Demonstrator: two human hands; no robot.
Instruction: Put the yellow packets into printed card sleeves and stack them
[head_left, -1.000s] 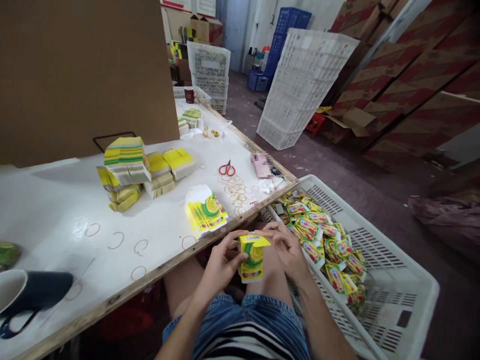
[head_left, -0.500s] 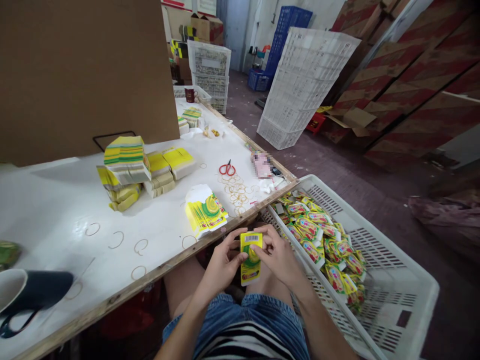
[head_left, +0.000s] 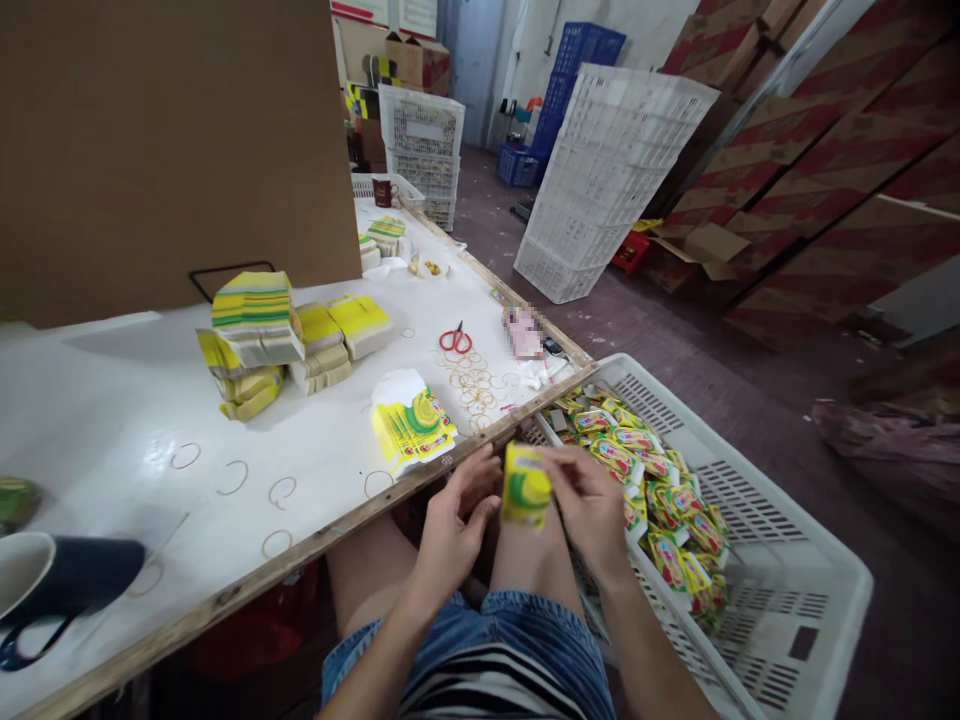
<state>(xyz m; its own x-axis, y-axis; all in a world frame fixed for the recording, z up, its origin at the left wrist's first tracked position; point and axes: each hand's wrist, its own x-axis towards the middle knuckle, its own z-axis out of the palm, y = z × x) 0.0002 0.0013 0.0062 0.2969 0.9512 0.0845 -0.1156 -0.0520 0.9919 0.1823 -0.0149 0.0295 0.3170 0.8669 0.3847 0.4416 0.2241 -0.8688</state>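
A small yellow and green printed packet (head_left: pixel 526 488), blurred by motion, is pinched at its right edge by my right hand (head_left: pixel 592 505) above my lap. My left hand (head_left: pixel 461 520) is just to the packet's left, holding nothing, with its fingers curved and apart from the thumb. On the table edge ahead lies a fanned stack of flat yellow and green cartons (head_left: pixel 412 420). Right of my right hand, a white plastic crate (head_left: pixel 795 570) holds many similar filled packets (head_left: pixel 667 500).
On the white table (head_left: pixel 187 540) are red-handled scissors (head_left: pixel 455 340), loose rubber bands (head_left: pixel 476 385), bundled cartons (head_left: pixel 255 320) and a dark mug (head_left: pixel 82 580). A large cardboard sheet (head_left: pixel 172 150) stands at the left. Stacked white crates (head_left: pixel 607 170) rise from the floor behind.
My left hand has let go of the packet and come away from it. My right hand has moved right and slightly up, carrying the packet toward the crate.
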